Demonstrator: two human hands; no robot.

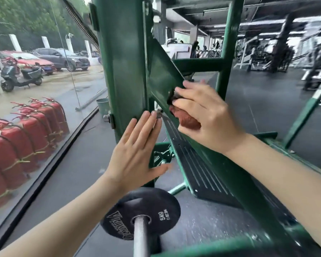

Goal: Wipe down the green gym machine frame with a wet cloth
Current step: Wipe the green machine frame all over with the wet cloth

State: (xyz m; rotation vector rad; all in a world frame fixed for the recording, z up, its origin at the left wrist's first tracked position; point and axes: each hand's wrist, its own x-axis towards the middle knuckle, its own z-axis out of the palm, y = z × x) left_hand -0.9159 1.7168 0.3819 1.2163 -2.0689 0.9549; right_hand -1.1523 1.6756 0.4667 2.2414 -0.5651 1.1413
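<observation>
The green gym machine frame (pixel 122 58) rises in the middle of the view, with a slanted green plate and a black ribbed footplate (pixel 193 164) below it. My right hand (pixel 204 115) grips a reddish-brown cloth (pixel 185 118) bunched in the palm and presses it against the edge of the slanted plate. My left hand (pixel 137 147) lies flat with straight fingers against the lower part of the upright post, fingertips near a small bolt (pixel 158 113).
A black 5 kg plate (pixel 156 206) on a steel bar (pixel 140 236) sits low in front of me. Several red fire extinguishers (pixel 26 138) stand behind the glass wall on the left. A small green bin (pixel 102 106) stands by the post. Other gym machines fill the right.
</observation>
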